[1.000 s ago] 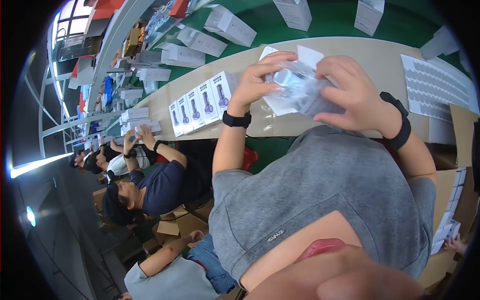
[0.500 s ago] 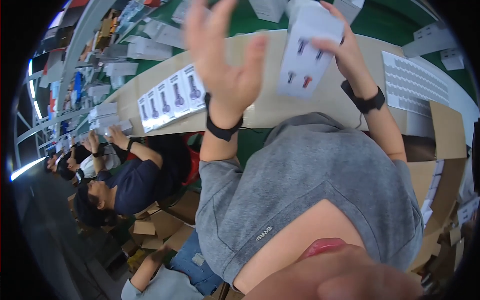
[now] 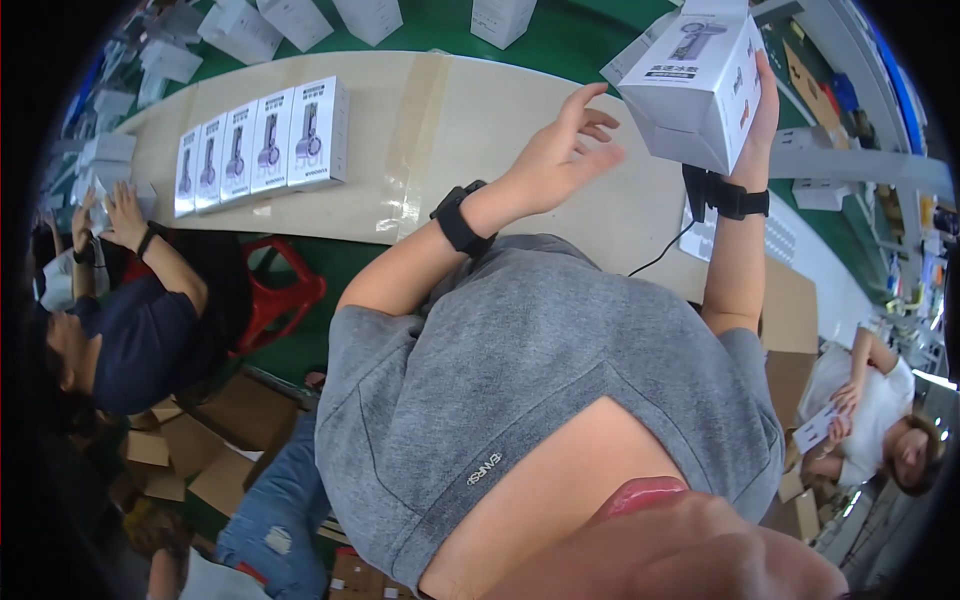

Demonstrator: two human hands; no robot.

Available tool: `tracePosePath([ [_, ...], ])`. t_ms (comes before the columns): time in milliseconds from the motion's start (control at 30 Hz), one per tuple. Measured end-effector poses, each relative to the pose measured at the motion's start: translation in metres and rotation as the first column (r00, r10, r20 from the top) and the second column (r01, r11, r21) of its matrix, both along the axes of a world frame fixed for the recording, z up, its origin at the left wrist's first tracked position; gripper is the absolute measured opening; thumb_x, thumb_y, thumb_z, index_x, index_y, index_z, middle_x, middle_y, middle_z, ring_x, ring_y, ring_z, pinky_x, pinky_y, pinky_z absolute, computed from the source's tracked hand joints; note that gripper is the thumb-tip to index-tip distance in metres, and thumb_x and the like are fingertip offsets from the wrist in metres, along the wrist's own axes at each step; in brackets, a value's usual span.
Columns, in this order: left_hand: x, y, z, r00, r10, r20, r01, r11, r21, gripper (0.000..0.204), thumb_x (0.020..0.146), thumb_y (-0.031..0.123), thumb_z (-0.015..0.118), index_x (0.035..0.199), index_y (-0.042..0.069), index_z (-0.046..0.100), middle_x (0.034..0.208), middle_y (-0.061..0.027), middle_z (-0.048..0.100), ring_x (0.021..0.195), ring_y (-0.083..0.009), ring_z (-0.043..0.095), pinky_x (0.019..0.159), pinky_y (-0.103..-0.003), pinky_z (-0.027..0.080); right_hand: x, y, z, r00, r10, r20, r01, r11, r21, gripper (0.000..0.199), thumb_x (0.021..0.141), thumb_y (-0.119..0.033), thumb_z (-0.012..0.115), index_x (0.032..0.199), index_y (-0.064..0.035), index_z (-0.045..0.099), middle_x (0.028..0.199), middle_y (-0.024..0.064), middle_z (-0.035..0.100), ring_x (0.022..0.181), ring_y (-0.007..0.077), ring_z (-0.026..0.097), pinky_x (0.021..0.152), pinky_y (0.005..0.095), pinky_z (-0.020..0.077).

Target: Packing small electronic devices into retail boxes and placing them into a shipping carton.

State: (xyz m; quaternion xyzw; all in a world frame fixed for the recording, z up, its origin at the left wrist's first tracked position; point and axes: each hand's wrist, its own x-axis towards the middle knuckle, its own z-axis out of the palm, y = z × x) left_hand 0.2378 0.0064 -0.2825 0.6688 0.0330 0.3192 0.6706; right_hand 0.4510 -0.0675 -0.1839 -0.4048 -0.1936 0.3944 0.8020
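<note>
- The right hand (image 3: 764, 115) holds the white box (image 3: 685, 105), gripping it from its right side; the box sits just left of that hand.
- The left hand (image 3: 562, 160) is bare of any object, fingers loosely parted, near the box's lower left.
- Left of the left hand, five boxes (image 3: 268, 140) stand side by side on the table (image 3: 480, 110).
- Beyond the left hand, white cartons (image 3: 500, 20) stand on a green surface (image 3: 570, 45).
- Below the right hand, a black wristband (image 3: 738, 198) circles the wrist.
</note>
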Motion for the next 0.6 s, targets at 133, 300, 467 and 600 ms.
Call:
tracePosePath([
  [133, -0.003, -0.002, 0.041, 0.960, 0.277, 0.045, -0.279, 0.922, 0.268, 0.079, 0.077, 0.039, 0.065, 0.134, 0.005, 0.023, 0.112, -0.0152, 0.052, 0.096, -0.0230, 0.054, 0.076, -0.032, 0.047, -0.018, 0.006, 0.005, 1.000, 0.014, 0.021, -0.013, 0.997, -0.076, 0.036, 0.090, -0.031, 0.045, 0.112, -0.0032, 0.052, 0.102, 0.0081, 0.061, 0.090, 0.0206, 0.060, 0.077, 0.0317, 0.0492],
  [300, -0.001, 0.007, 0.034, 0.965, 0.244, 0.095, -0.261, 0.927, 0.271, 0.084, 0.074, 0.041, 0.067, 0.135, 0.006, 0.022, 0.115, -0.0159, 0.052, 0.097, -0.0242, 0.055, 0.074, -0.032, 0.048, -0.025, 0.006, -0.003, 0.999, -0.006, -0.036, 0.005, 1.000, -0.021, 0.034, 0.088, -0.026, 0.048, 0.112, -0.0028, 0.052, 0.103, 0.0088, 0.060, 0.093, 0.0224, 0.058, 0.079, 0.0328, 0.0482],
  [467, -0.035, 0.027, -0.042, 0.925, 0.253, -0.283, -0.210, 0.962, 0.174, 0.059, 0.080, 0.039, 0.060, 0.124, 0.004, 0.042, 0.106, -0.0160, 0.058, 0.092, -0.0270, 0.058, 0.074, -0.034, 0.048, -0.001, -0.022, -0.026, 0.856, -0.258, 0.448, 0.296, 0.955, -0.014, 0.039, 0.082, -0.018, 0.060, 0.115, 0.0007, 0.049, 0.109, 0.0110, 0.057, 0.096, 0.0223, 0.056, 0.083, 0.0331, 0.0457],
  [600, -0.094, 0.037, -0.118, 0.704, 0.271, -0.657, -0.116, 0.956, 0.270, 0.042, 0.085, 0.039, 0.052, 0.103, 0.002, 0.057, 0.082, -0.0159, 0.062, 0.075, -0.0276, 0.061, 0.069, -0.033, 0.048, 0.003, -0.031, -0.030, 0.168, 0.019, 0.986, 0.566, 0.817, -0.113, 0.064, 0.073, -0.018, 0.072, 0.122, 0.0061, 0.039, 0.111, 0.0136, 0.053, 0.095, 0.0220, 0.055, 0.087, 0.0318, 0.0423],
])
